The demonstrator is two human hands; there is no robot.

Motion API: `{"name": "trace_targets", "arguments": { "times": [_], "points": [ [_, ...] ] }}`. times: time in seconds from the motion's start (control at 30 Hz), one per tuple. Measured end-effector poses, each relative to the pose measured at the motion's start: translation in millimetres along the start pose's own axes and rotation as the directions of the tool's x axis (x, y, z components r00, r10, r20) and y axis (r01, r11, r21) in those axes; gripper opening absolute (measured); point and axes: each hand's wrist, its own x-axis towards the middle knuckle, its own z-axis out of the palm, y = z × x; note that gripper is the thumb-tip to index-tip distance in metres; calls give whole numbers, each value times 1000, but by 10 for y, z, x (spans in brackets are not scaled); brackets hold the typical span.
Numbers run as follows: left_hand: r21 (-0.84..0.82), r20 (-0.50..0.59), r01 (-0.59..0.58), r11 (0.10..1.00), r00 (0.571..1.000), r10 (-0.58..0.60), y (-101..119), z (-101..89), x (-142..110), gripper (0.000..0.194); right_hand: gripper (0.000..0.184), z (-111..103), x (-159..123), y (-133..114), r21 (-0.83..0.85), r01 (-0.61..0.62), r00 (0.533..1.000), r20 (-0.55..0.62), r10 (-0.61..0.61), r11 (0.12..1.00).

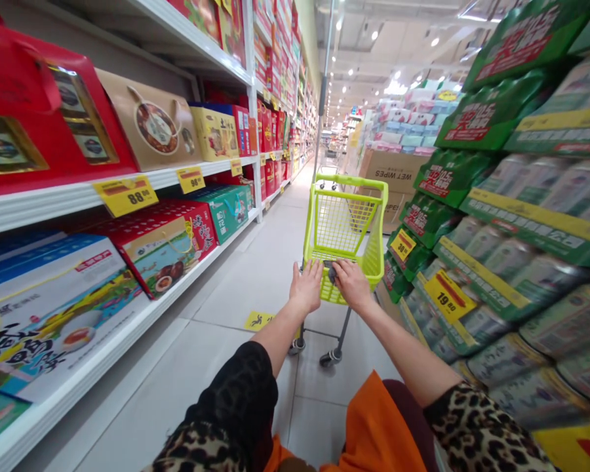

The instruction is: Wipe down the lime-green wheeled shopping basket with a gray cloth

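Note:
A lime-green shopping trolley (345, 223) stands in a store aisle in front of me, its basket empty. Both my hands rest on its handle at the near end. My left hand (307, 286) lies on the left part of the handle with fingers curled over it. My right hand (351, 283) grips the handle just to the right, fingers wrapped over the dark middle piece. My sleeves are leopard print.
White shelves (142, 180) on the left carry red, blue and green gift boxes with yellow price tags. On the right, stacked green packs of cans (501, 216) crowd close to the trolley. Cardboard boxes (391, 170) stand ahead. A yellow floor sticker (259, 320) lies on the pale tiles.

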Motion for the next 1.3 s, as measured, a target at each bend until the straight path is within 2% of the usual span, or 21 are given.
{"name": "trace_targets", "arguments": {
  "times": [0.13, 0.23, 0.3, 0.37, 0.4, 0.43, 0.47, 0.53, 0.57, 0.6, 0.63, 0.67, 0.73, 0.8, 0.87, 0.9, 0.97, 1.07, 1.13, 1.2, 1.3],
  "points": [
    [-25, -5, -2, 1000, 1000, 2, -28, 13, 10, 75, 32, -92, -174, 264, 13, -22, 999, -33, 22, 1000],
    [-94, -15, 6, 996, 1000, -7, -4, 25, -13, 78, 33, -125, -235, 328, 91, -36, 997, -62, 42, 995],
    [-212, -30, 41, 976, 998, -48, 19, 40, -51, 79, 33, -149, -210, 270, 176, -47, 994, -90, 64, 983],
    [-426, -70, 112, 898, 985, -156, 33, 51, -91, 77, 33, -194, -138, 141, 282, -58, 988, -124, 96, 958],
    [-562, -95, 142, 815, 968, -233, 35, 49, -106, 74, 33, -226, -89, 57, 340, -65, 984, -136, 117, 938],
    [-706, -110, 156, 691, 939, -324, 34, 37, -115, 70, 34, -263, -33, -35, 396, -74, 980, -141, 141, 915],
    [-838, -95, 153, 524, 904, -416, 32, 15, -117, 64, 36, -302, 26, -130, 449, -88, 976, -138, 166, 889],
    [-988, 55, 124, 96, 848, -528, 34, -64, -108, 49, 41, -375, 147, -315, 537, -123, 970, -113, 216, 835],
    [-985, 166, 119, -124, 844, -510, 42, -117, -101, 43, 44, -403, 202, -398, 564, -141, 967, -98, 236, 814],
    [-941, 266, 129, -314, 855, -445, 57, -173, -96, 39, 46, -424, 250, -471, 575, -155, 964, -91, 250, 803],
    [-877, 333, 148, -456, 873, -356, 79, -227, -93, 37, 47, -438, 289, -533, 567, -161, 960, -99, 261, 808],
    [-817, 362, 162, -554, 892, -272, 107, -277, -95, 34, 46, -445, 315, -584, 537, -159, 956, -126, 265, 829],
    [-736, 351, 137, -663, 914, -201, 164, -351, -112, 24, 42, -451, 318, -663, 412, -137, 947, -212, 241, 901],
    [-714, 312, 40, -699, 912, -267, 202, -388, -147, 17, 41, -461, 252, -729, 247, -74, 954, -265, 141, 966],
    [-733, 301, -22, -680, 886, -353, 207, -393, -205, 14, 45, -483, 129, -797, 117, 42, 972, -234, -14, 992],
    [-749, 315, -13, -662, 873, -373, 201, -386, -243, 13, 47, -498, 56, -831, 79, 102, 977, -198, -85, 992],
    [-772, 370, 66, -632, 855, -363, 187, -356, -342, 11, 52, -531, -94, -888, 52, 190, 976, -117, -183, 980],
    [-767, 456, 198, -610, 838, -300, 213, -282, -541, 17, 64, -578, -289, -913, 67, 242, 970, 9, -243, 968],
    [-765, 506, 286, -577, 821, -265, 261, -237, -690, 24, 65, -603, -391, -877, 75, 266, 960, 74, -271, 961],
    [-797, 534, 393, -459, 813, -231, 300, -211, -822, 32, 55, -618, -469, -810, 77, 302, 945, 104, -309, 950],
    [-839, 541, 508, -197, 819, -193, 279, -204, -946, 40, 47, -612, -518, -696, 104, 385, 911, 117, -396, 917]
  ]
}}
